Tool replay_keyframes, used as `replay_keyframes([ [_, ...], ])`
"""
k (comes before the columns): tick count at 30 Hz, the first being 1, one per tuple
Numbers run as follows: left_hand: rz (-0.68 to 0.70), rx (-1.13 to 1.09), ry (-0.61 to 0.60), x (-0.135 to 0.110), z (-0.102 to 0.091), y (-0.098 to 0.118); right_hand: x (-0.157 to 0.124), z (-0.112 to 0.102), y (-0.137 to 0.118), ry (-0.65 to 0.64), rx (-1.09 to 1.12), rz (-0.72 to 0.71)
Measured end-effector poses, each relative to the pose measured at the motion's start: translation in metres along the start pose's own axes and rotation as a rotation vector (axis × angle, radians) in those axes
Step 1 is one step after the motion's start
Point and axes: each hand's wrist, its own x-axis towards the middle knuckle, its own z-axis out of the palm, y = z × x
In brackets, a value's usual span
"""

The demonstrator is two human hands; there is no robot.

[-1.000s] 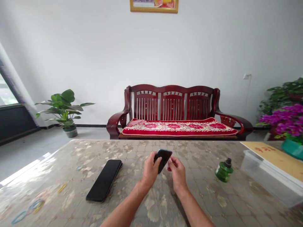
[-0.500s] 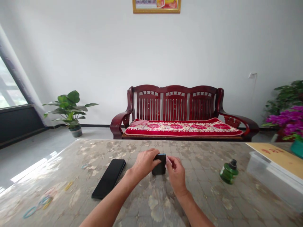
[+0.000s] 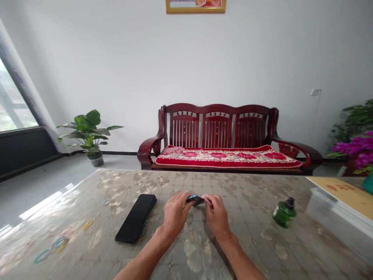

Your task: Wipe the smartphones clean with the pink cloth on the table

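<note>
My left hand [image 3: 176, 213] is closed on the left end of a dark smartphone [image 3: 198, 200] with a blue edge, tipped nearly flat just above the table. My right hand [image 3: 217, 217] pinches a small pale pink piece [image 3: 207, 200], which looks like cloth or tissue, at the phone's right end. The fingers hide part of both things. Left of my hands, a second, larger black smartphone [image 3: 136, 218] lies flat with its dark face up.
A green bottle with a black cap [image 3: 284, 212] stands on the patterned tablecloth [image 3: 247, 249] to the right. Beyond it is a clear plastic box [image 3: 335, 217] under a tan board [image 3: 340, 190]. Several rubber bands [image 3: 60, 244] lie at left. A wooden bench [image 3: 217, 128] stands behind the table.
The held phone has tipped from upright to nearly flat, its blue edge now toward me. My left hand has shifted slightly left and down around it. The view has moved a little.
</note>
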Motion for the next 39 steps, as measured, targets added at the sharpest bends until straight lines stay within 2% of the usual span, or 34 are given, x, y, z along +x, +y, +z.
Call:
replay_keyframes([
  [3, -0.067, -0.100, 0.160, -0.015, 0.012, -0.010, -0.001, 0.000, 0.011, -0.012, -0.057, 0.036],
  [7, -0.157, -0.209, 0.231, -0.025, 0.020, -0.021, 0.000, 0.001, -0.001, 0.005, -0.041, -0.025],
  [9, -0.211, -0.258, 0.209, -0.029, 0.021, -0.025, 0.000, 0.003, -0.016, -0.020, -0.018, -0.108],
  [12, -0.272, -0.341, 0.106, -0.033, 0.021, -0.030, -0.004, 0.008, -0.038, -0.106, -0.032, -0.262],
  [15, -0.305, -0.378, 0.021, -0.036, 0.022, -0.035, -0.006, 0.011, -0.045, -0.155, -0.101, -0.352],
  [19, -0.358, -0.314, 0.007, -0.036, 0.024, -0.044, -0.002, 0.002, -0.023, -0.118, -0.228, -0.298],
  [24, -0.351, -0.247, -0.036, -0.034, 0.027, -0.052, 0.004, -0.013, 0.004, -0.035, -0.327, -0.235],
  [27, -0.350, -0.216, -0.088, -0.034, 0.028, -0.052, 0.000, -0.006, -0.005, -0.054, -0.351, -0.259],
  [33, -0.310, -0.240, -0.128, -0.036, 0.029, -0.051, -0.013, 0.022, -0.044, -0.187, -0.286, -0.418],
  [36, -0.303, -0.232, -0.142, -0.035, 0.028, -0.053, -0.009, 0.018, -0.040, -0.179, -0.274, -0.413],
  [39, -0.327, -0.194, -0.154, -0.033, 0.026, -0.053, 0.000, 0.001, -0.016, -0.086, -0.302, -0.357],
])
